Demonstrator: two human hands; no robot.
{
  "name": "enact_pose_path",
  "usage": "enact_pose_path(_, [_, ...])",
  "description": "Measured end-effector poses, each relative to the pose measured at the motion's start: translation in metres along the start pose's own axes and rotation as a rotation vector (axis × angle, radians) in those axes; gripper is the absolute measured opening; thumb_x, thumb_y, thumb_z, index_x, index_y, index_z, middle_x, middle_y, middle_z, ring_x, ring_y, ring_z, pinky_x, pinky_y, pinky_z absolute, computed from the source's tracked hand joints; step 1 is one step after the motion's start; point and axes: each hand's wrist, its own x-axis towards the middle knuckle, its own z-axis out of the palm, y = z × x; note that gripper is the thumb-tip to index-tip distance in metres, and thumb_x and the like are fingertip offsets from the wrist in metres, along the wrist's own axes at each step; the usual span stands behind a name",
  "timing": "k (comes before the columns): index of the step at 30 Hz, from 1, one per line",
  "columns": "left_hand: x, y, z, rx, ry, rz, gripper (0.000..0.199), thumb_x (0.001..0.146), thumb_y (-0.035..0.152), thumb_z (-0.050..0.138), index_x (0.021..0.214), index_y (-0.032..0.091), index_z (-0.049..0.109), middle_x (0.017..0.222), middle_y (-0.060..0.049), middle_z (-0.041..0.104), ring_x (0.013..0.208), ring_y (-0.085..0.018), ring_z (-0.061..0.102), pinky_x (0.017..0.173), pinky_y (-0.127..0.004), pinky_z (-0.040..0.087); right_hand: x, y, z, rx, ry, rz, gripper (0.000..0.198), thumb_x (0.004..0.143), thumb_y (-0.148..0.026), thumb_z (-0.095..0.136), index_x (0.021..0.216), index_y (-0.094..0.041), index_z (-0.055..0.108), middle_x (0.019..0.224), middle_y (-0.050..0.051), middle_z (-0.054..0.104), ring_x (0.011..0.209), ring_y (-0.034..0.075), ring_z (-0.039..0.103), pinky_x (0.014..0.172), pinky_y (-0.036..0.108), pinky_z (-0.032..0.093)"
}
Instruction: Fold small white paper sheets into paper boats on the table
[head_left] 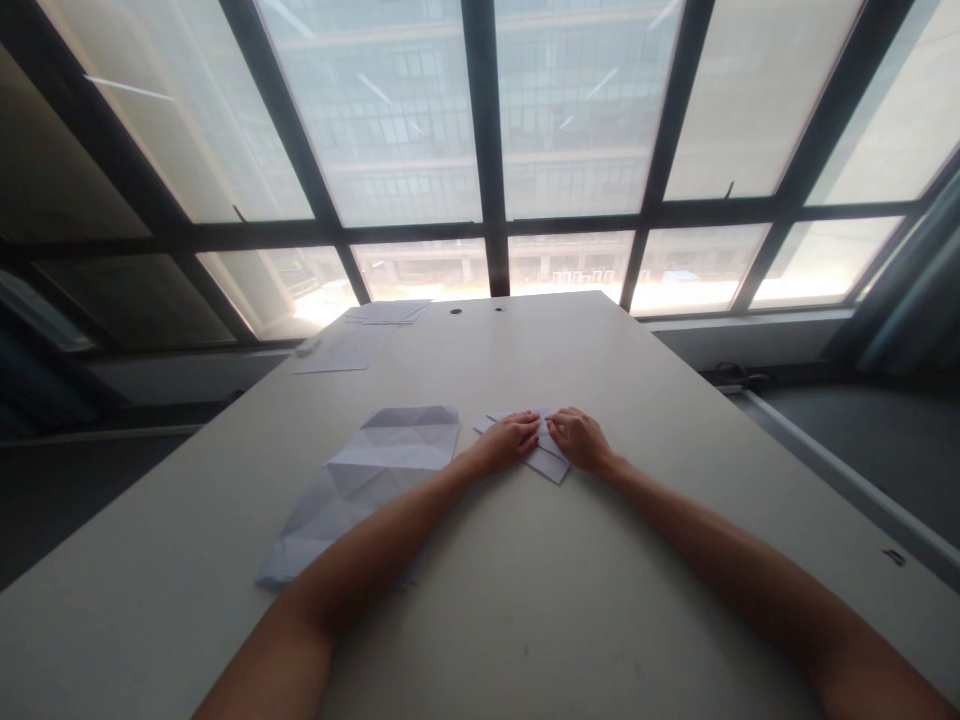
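A sheet of folded white paper [550,464] lies on the table, with layered flaps and a pointed corner toward me. My left hand [512,438] rests flat over its left part, fingers stretched out and pressing it down. On the right side, my right hand [579,438] has its fingers curled and pinched at the paper's upper edge. The fingertips of both hands are close together, and they hide the middle of the paper. Left of it, partly under my left forearm, spreads a larger creased sheet [401,450] with a grid of fold lines.
The white table [517,600] reaches to the windows [566,110]. Several flat white sheets [341,350] lie at its far left. Two small dark spots show near the far edge, one a round hole [456,311]. A pale rail [847,485] runs beyond the right edge.
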Motion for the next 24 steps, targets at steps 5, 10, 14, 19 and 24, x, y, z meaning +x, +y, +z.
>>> enact_pose_path(5, [0.0, 0.001, 0.001, -0.077, -0.025, 0.078, 0.035, 0.096, 0.021, 0.05, 0.129, 0.024, 0.063, 0.147, -0.006, 0.051, 0.139, -0.019, 0.043, 0.119, -0.038, 0.032, 0.001, 0.005, 0.006, -0.023, -0.129, -0.059, 0.045, 0.103, -0.038, 0.037, 0.142, -0.02, 0.05, 0.148, 0.012, 0.049, 0.139, 0.023, 0.039, 0.113, 0.042, 0.029])
enact_pose_path(10, [0.0, 0.002, 0.003, -0.088, -0.023, 0.069, 0.036, 0.097, 0.02, 0.05, 0.129, 0.025, 0.063, 0.147, -0.005, 0.05, 0.139, -0.018, 0.043, 0.118, -0.037, 0.033, -0.001, 0.008, 0.011, -0.094, -0.231, 0.006, 0.056, 0.104, -0.049, 0.025, 0.151, -0.02, 0.036, 0.157, 0.015, 0.033, 0.147, 0.027, 0.025, 0.115, 0.061, 0.017])
enact_pose_path(14, [-0.001, -0.001, 0.003, -0.054, -0.035, 0.047, 0.032, 0.099, 0.025, 0.048, 0.127, 0.026, 0.065, 0.144, -0.005, 0.054, 0.137, -0.019, 0.046, 0.116, -0.034, 0.035, -0.001, 0.008, 0.013, -0.118, -0.244, 0.078, 0.062, 0.103, -0.052, 0.02, 0.152, -0.017, 0.033, 0.158, 0.018, 0.029, 0.149, 0.03, 0.02, 0.114, 0.067, 0.008])
enact_pose_path(19, [-0.002, -0.002, 0.005, 0.016, -0.088, 0.026, 0.039, 0.103, 0.037, 0.04, 0.136, 0.025, 0.057, 0.15, -0.007, 0.047, 0.142, -0.02, 0.039, 0.118, -0.037, 0.031, 0.0, 0.009, 0.015, -0.09, -0.243, 0.101, 0.062, 0.103, -0.052, 0.02, 0.152, -0.016, 0.034, 0.159, 0.018, 0.028, 0.149, 0.03, 0.018, 0.114, 0.066, 0.006])
enact_pose_path(24, [-0.002, -0.002, 0.009, 0.098, -0.172, -0.101, 0.063, 0.102, 0.055, 0.031, 0.154, 0.018, 0.03, 0.159, -0.014, 0.028, 0.148, -0.027, 0.024, 0.119, -0.047, 0.02, 0.001, 0.011, 0.014, -0.052, -0.233, 0.041, 0.061, 0.102, -0.054, 0.026, 0.152, -0.02, 0.035, 0.158, 0.016, 0.032, 0.149, 0.028, 0.02, 0.116, 0.062, 0.009])
